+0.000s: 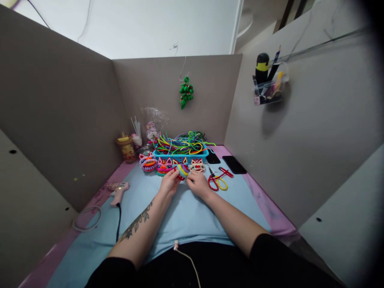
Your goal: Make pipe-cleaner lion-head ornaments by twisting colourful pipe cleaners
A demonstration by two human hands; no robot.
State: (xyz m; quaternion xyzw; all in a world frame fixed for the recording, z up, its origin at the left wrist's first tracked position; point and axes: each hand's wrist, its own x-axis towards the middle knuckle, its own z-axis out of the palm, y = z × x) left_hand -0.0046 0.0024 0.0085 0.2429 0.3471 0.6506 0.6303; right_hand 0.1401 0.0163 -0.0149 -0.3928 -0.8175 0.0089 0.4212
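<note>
My left hand [170, 181] is closed on a small rainbow-striped pipe-cleaner piece [183, 171] with yellow, blue, purple and red parts. At the piece's right edge, my right hand [198, 184] is curled in a pinch against it, its fingertips mostly hidden. Just behind my hands stand several finished pipe-cleaner animal heads: a pink-and-purple one [148, 163] on the left, a pink one with a teal base [164, 167], and a cream one with red [197, 165]. Red-and-yellow-handled scissors [217, 181] lie right of my right hand, beside a red-handled tool [226, 172].
Behind the heads, a blue basket [180, 157] overflows with coloured pipe cleaners [183, 144]. A pink glue gun [120, 193] with its cord lies left; a drink cup [126, 149] stands farther back. Phones [234, 165] lie right. Grey partitions enclose the table; a pen holder [270, 92] hangs right.
</note>
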